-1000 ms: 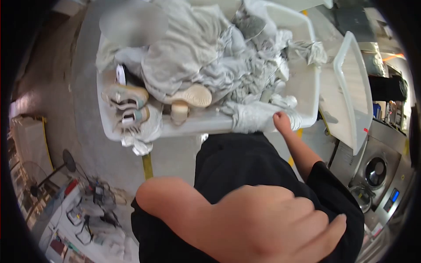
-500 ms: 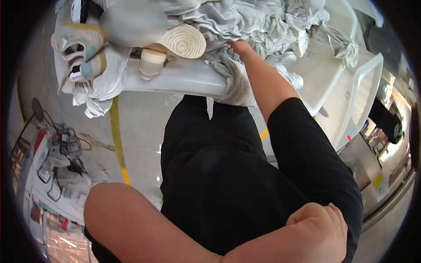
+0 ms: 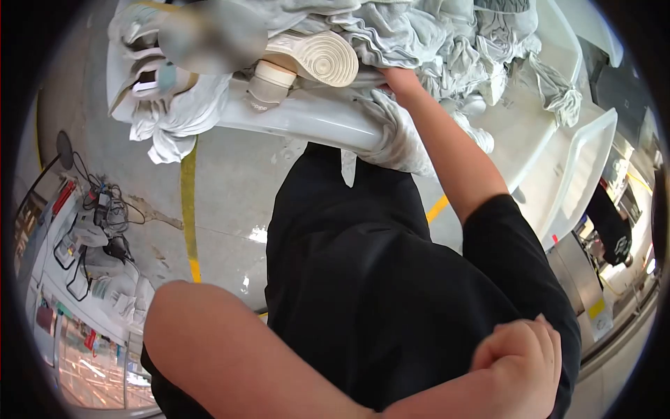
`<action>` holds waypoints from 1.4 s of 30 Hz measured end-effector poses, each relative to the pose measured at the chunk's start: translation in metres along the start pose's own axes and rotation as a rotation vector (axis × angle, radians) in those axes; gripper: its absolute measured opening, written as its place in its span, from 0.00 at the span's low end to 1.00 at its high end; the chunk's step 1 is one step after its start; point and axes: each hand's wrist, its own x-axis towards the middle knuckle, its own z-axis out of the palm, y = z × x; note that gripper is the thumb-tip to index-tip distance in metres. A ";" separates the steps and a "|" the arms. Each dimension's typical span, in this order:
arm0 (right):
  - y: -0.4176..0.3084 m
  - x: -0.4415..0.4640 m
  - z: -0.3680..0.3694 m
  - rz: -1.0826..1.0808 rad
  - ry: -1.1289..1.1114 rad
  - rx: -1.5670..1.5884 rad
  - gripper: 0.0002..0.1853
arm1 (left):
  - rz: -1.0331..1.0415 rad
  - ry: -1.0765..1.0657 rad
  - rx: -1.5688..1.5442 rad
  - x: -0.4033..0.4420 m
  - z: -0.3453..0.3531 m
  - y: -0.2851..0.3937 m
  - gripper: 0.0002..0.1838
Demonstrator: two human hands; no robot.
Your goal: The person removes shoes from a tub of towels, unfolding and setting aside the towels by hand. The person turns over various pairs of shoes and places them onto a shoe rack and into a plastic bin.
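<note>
My right hand [image 3: 403, 82] reaches into a heap of crumpled white-grey cloths [image 3: 398, 35] at the top of the head view. Its fingers are mostly hidden by the heap. Just left of it lies a beige shoe [image 3: 324, 61] with its ringed sole facing me. A second shoe's heel [image 3: 271, 85] rests beside that one, against a white plastic rim [image 3: 300, 126]. My left arm is folded across my black top. The left hand [image 3: 520, 359] is closed near my right sleeve, and whatever its curled fingers hold is hidden.
More beige shoes [image 3: 157, 77] and a knotted white cloth [image 3: 174, 129] sit at the upper left. White plastic bins [image 3: 583, 174] stand on the right. A person in black [image 3: 611, 227] is behind them. At lower left, cables [image 3: 105, 209] lie on a bench. A blurred oval covers part of the top.
My view has shifted, so the heap, shoes and my right arm appear further right. The right hand remains at the cloths, and the left arm stays folded. More of the person in the background shows.
</note>
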 end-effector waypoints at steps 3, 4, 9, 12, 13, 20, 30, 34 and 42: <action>-0.029 -0.064 -0.040 0.002 0.133 -0.177 0.22 | 0.048 0.039 -0.047 0.000 0.004 0.036 0.08; -0.042 -0.092 -0.058 -0.032 0.158 -0.247 0.22 | 0.069 0.049 -0.051 -0.001 0.004 0.046 0.08; -0.053 -0.191 -0.190 0.004 0.342 0.158 0.21 | 0.177 -0.050 -0.377 -0.001 0.026 0.018 0.09; -0.057 -0.255 -0.233 -0.017 0.327 0.399 0.20 | -0.331 0.223 -0.639 -0.002 0.097 -0.047 0.17; -0.056 -0.282 -0.239 -0.030 0.308 0.473 0.20 | -0.530 0.320 -0.900 -0.005 0.160 -0.083 0.22; -0.032 -0.389 -0.269 -0.309 0.139 0.613 0.31 | -0.762 -0.048 -2.350 0.016 0.301 -0.198 0.38; 0.162 -0.391 -0.374 0.063 0.013 0.520 0.33 | -0.736 0.633 -2.228 0.147 0.309 -0.104 0.37; 0.158 -0.375 -0.377 -0.151 0.519 -0.376 0.24 | -0.828 0.484 -1.931 0.167 0.318 -0.033 0.29; 0.036 -0.409 -0.379 -1.392 0.484 -0.311 0.29 | -0.479 0.179 -0.304 0.174 0.286 0.128 0.19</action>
